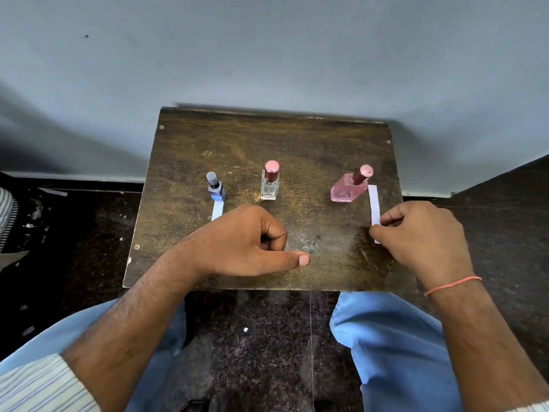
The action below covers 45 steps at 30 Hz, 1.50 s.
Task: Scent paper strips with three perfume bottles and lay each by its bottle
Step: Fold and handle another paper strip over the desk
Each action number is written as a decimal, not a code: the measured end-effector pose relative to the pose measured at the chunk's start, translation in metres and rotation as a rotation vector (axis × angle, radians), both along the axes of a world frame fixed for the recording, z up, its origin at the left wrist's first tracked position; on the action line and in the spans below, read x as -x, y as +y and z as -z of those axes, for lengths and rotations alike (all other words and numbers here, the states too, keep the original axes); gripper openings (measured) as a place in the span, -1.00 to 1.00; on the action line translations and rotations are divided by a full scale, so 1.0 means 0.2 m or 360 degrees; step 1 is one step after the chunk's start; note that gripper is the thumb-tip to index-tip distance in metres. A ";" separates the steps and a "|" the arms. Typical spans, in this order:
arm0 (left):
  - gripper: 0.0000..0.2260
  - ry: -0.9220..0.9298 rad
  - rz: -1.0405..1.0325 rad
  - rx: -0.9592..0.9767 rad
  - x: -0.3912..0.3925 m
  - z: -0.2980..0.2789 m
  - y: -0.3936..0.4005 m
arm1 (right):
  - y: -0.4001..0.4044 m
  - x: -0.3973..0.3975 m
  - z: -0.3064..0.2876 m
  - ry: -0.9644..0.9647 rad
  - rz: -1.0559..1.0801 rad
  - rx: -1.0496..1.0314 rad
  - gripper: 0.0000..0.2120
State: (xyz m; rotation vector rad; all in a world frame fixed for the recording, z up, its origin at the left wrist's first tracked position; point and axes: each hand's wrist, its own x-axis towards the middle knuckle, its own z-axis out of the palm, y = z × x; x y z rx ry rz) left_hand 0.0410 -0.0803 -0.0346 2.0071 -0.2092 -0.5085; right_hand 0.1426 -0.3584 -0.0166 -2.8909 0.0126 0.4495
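Both forearms are reaching over blue-trousered knees (395, 337) onto a small dark table (297, 138); the left hand (246, 239) is resting there curled into a loose fist with the thumb stretched out, gripping nothing visible; the right hand (421, 233) is pinching the near end of a white paper strip (374, 203) that is lying just right of the pink bottle (346, 190). A blue bottle (216, 188) is standing at the left with another strip (217, 211) in front of it; a clear bottle (269, 185) is standing between them.

Worn wood table (267, 135) vs grey wall (267, 49), dark speckled floor (252, 337).
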 end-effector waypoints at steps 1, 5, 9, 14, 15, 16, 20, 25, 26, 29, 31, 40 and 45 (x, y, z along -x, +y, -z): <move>-0.50 0.0000 -0.0002 -0.0008 0.00 0.00 0.00 | 0.00 0.00 0.00 0.0002 0.0003 0.0000 -0.87; -0.50 0.0004 -0.0021 -0.0015 0.00 -0.01 0.00 | 0.00 -0.01 0.01 -0.0002 0.0008 -0.0008 -0.88; -0.50 -0.0003 -0.0019 -0.0014 0.00 -0.02 -0.01 | 0.01 -0.02 0.02 -0.0005 -0.0030 0.0002 -0.86; -0.50 0.0029 -0.0021 0.0035 0.00 -0.03 0.00 | 0.00 -0.02 0.03 -0.0059 -0.0081 0.0010 -0.83; -0.50 0.0041 -0.0037 0.0048 0.00 -0.03 0.01 | 0.00 -0.02 0.02 -0.0058 -0.0084 0.0009 -0.82; -0.51 0.0052 -0.0059 0.0062 0.00 -0.03 0.01 | 0.00 -0.01 0.01 -0.0057 -0.0085 0.0016 -0.82; -0.69 0.0161 -0.0152 0.0069 -0.02 -0.04 -0.01 | 0.01 0.03 -0.06 0.0065 -0.0175 -0.0138 -0.86; -0.72 0.0642 -0.0353 0.0362 -0.03 -0.07 -0.02 | 0.12 0.13 -0.09 0.0526 -0.0592 -0.0769 -0.92; -0.71 0.0726 -0.0384 0.0422 -0.03 -0.07 -0.03 | 0.14 0.15 -0.08 0.0492 -0.0666 -0.0867 -0.88; -0.71 0.0849 -0.0482 0.0505 -0.03 -0.08 -0.03 | 0.20 0.18 -0.04 0.0386 -0.0768 -0.1088 -0.82; -0.70 0.0902 -0.0552 0.0597 -0.03 -0.09 -0.03 | 0.21 0.19 -0.01 0.0296 -0.0771 -0.1186 -0.86; -0.77 0.0847 -0.0737 0.0701 -0.03 -0.07 0.00 | 0.26 0.21 0.01 0.0134 -0.0703 -0.1285 -0.85; -0.79 0.0788 -0.0724 0.0644 -0.03 -0.09 0.00 | 0.29 0.23 0.02 -0.0019 -0.0759 -0.1113 -0.84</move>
